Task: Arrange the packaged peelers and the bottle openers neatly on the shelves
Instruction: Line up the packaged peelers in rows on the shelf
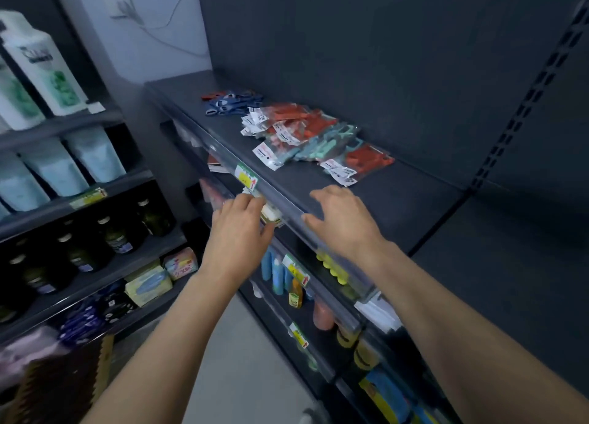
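The one camera rides on the person's head and looks forward and steeply down onto the top shelf (398,200), close enough that both forearms enter from the bottom edge and the left hand (237,232) and right hand (342,219) sit mid-frame at the shelf's front rail. It faces the shelving at a slant, so the rail runs from upper left to lower right. The wide lens also takes in the back panel (382,56), the lower shelves, and a neighbouring rack (63,127) at the left.

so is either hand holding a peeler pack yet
No, the left hand and right hand are at the shelf front edge, short of the packs.
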